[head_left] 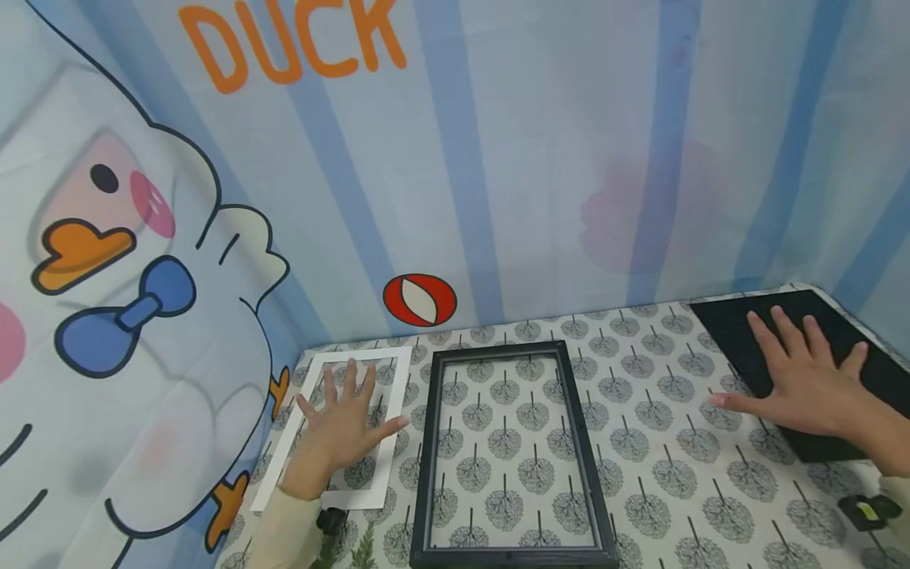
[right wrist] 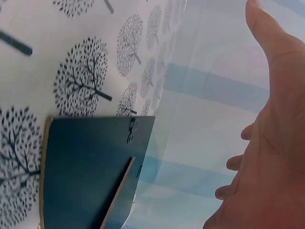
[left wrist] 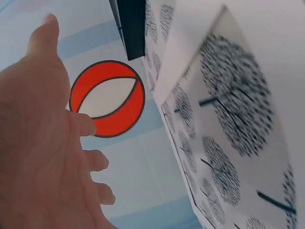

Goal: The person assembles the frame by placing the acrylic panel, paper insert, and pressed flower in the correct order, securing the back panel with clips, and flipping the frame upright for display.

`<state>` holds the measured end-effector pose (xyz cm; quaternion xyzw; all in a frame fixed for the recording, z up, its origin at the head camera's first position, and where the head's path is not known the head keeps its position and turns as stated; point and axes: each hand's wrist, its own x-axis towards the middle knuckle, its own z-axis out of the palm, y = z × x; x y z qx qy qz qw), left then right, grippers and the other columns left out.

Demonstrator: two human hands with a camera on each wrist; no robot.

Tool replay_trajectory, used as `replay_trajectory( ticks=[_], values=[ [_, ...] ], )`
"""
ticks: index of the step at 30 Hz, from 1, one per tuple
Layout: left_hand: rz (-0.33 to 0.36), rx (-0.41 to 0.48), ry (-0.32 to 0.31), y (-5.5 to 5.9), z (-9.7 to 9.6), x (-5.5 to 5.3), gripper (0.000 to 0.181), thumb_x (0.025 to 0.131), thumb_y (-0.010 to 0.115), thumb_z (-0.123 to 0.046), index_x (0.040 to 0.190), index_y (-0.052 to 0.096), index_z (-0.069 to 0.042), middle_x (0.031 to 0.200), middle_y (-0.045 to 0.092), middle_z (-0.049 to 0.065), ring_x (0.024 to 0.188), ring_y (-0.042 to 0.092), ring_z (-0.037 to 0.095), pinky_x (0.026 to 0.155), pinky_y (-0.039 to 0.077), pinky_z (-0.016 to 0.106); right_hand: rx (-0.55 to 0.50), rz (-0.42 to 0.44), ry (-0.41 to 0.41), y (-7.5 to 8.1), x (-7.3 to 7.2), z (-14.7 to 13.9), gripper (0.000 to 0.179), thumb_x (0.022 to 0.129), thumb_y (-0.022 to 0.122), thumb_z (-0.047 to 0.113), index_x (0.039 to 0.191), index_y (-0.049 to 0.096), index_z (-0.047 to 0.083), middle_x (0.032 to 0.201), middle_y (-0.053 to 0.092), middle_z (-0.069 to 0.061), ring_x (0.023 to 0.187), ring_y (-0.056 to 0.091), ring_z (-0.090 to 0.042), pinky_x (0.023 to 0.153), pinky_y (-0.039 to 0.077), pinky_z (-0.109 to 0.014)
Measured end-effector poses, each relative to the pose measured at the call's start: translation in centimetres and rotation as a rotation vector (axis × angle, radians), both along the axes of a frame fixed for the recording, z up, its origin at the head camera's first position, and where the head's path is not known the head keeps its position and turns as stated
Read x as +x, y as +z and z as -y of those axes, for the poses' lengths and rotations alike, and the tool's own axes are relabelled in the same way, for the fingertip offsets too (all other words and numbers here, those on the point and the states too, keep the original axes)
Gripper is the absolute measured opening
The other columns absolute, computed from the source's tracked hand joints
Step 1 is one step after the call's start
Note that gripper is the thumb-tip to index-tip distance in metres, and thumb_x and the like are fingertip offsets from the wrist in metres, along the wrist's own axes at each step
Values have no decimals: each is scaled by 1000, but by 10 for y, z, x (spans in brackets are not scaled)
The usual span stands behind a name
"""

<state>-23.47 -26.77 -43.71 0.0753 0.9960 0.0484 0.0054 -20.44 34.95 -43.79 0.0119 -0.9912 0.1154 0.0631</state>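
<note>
In the head view my left hand (head_left: 341, 435) hovers palm down with spread fingers over a white rectangular picture mat (head_left: 401, 379). Fingers spread as well, my right hand (head_left: 814, 391) is above a black backing board (head_left: 753, 367). Between the hands lies a black picture frame (head_left: 512, 557), the patterned cloth visible through its middle. Neither hand holds anything. The left wrist view shows the left hand (left wrist: 43, 124) beside the mat (left wrist: 186, 43) and a corner of the frame (left wrist: 131, 28). In the right wrist view, the board (right wrist: 81, 162) carries a hinged-looking flap (right wrist: 119, 205), away from the right hand (right wrist: 271, 133).
A white cloth (head_left: 654, 458) with tree prints covers the table. Behind it hangs a blue striped backdrop (head_left: 554, 158) with a duck drawing (head_left: 185, 379) and a red ball picture (head_left: 444, 300). Small green leaves (head_left: 362, 549) show near the left wrist.
</note>
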Motion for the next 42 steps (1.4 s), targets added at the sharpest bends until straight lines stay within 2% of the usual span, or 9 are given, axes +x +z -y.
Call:
replay_trajectory(
  ticks=[5, 11, 18, 23, 26, 33, 38, 42],
  values=[
    [-13, -14, -12, 5, -11, -5, 113, 90, 48, -87, 171, 8, -18, 177, -4, 19, 158, -10, 57, 107, -6, 95, -15, -6, 5, 2, 2, 5, 147, 74, 77, 78, 168, -15, 14, 172, -17, -29, 153, -14, -66, 105, -13, -95],
    [13, 11, -40, 10, -23, -11, 111, 92, 50, -85, 171, 6, -21, 178, -5, 15, 161, -9, 51, 114, -4, 90, -9, 11, 12, 5, 9, 5, 145, 75, 77, 78, 168, -13, 12, 171, -14, -32, 152, -11, -68, 104, -9, -97],
    [-15, 23, -85, 13, -36, -17, 108, 93, 50, -83, 171, 4, -24, 178, -1, 15, 161, -1, 53, 117, 5, 89, 1, 23, 5, 5, 15, 3, 144, 76, 76, 79, 169, -9, 11, 172, -7, -34, 152, -4, -69, 106, -2, -96],
    [-9, 50, -105, 13, -43, -23, 106, 94, 47, -83, 170, -1, -27, 178, 1, 16, 160, 7, 54, 116, 7, 89, 7, 32, 17, 5, 17, -1, 142, 76, 77, 77, 169, -6, 9, 171, 2, -36, 151, 1, -69, 108, 2, -93],
    [-8, 100, -125, 14, -47, -28, 102, 98, 48, -77, 171, 1, -23, 178, 5, 17, 160, 12, 53, 118, 12, 87, 17, 31, 34, 6, 18, -3, 141, 77, 78, 76, 169, -2, 5, 168, 8, -39, 149, 6, -71, 109, 7, -92],
    [-22, 208, -185, 16, -57, -40, 91, 107, 57, -52, 169, 9, -6, 174, 21, 24, 160, 28, 44, 125, 35, 63, -1, 30, 86, 8, 20, -4, 139, 78, 82, 69, 167, 5, -4, 161, 17, -48, 145, 13, -74, 112, 18, -86],
    [7, 294, -190, 21, -69, -49, 90, 107, 58, -49, 170, 8, -9, 172, 26, 25, 155, 36, 45, 121, 40, 64, -17, 31, 85, 12, 24, -4, 136, 79, 82, 66, 166, 5, -5, 161, 18, -48, 143, 15, -74, 108, 21, -87],
    [29, 321, -195, 24, -79, -57, 87, 108, 56, -49, 170, 12, -8, 171, 28, 24, 155, 38, 44, 120, 42, 63, -38, 41, 80, 13, 27, -3, 132, 81, 83, 64, 165, 9, -8, 159, 19, -49, 140, 18, -75, 104, 24, -88]
  ],
)
